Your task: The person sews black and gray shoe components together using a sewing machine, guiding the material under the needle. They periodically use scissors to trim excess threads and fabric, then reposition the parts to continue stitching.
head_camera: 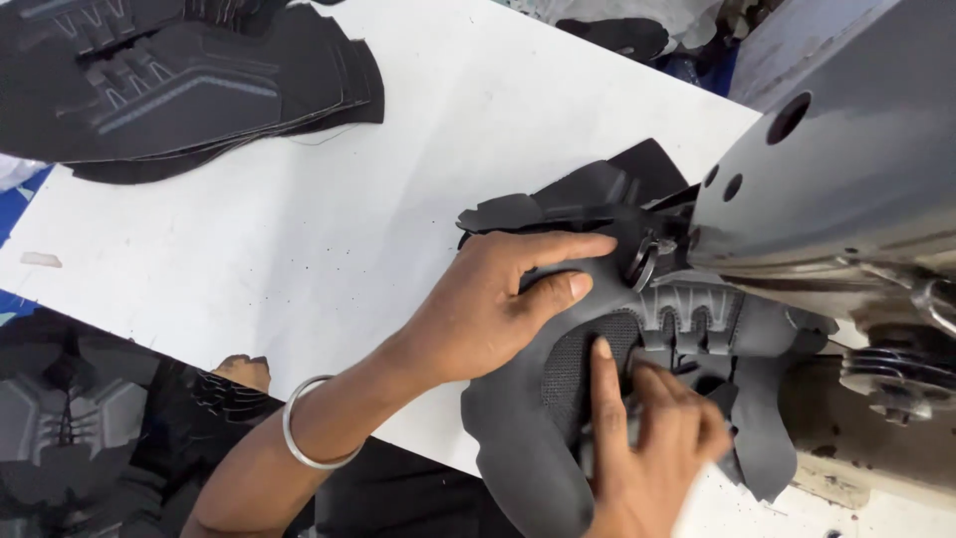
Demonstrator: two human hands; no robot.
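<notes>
The dark grey and black shoe upper (558, 399), a flat-cut piece of soft synthetic with a mesh panel and a moulded ribbed overlay, lies on the white worktable (329, 219) with its far edge pushed up against the base of the grey metal sewing machine (846, 169), and that machine is the landmark for everything else. The left hand (488, 309) lies flat and open on the upper just short of the machine, fingers stretched towards the round metal foot (640, 261), thumb pressing down on the material; it pins the piece and does not clasp it. A plain silver bangle (304, 423) sits on that wrist. The right hand (652, 448), nearer the wearer than the machine, has its fingers curled in against the mesh panel, pinching or nudging the edge of the overlay; whether it actually grips a fold I cannot tell, since it is blurred. To do this step well, as I judge it, both hands should keep the layers flat and aligned, with even pressure from the left palm, small corrections from the right fingertips, and all fingers kept clear of the foot. Well away from the machine, at the table's far left corner, lies a stack of black cut uppers with grey line patterns (189, 80), and more similar pieces (80, 408) rest below the table's near edge.
</notes>
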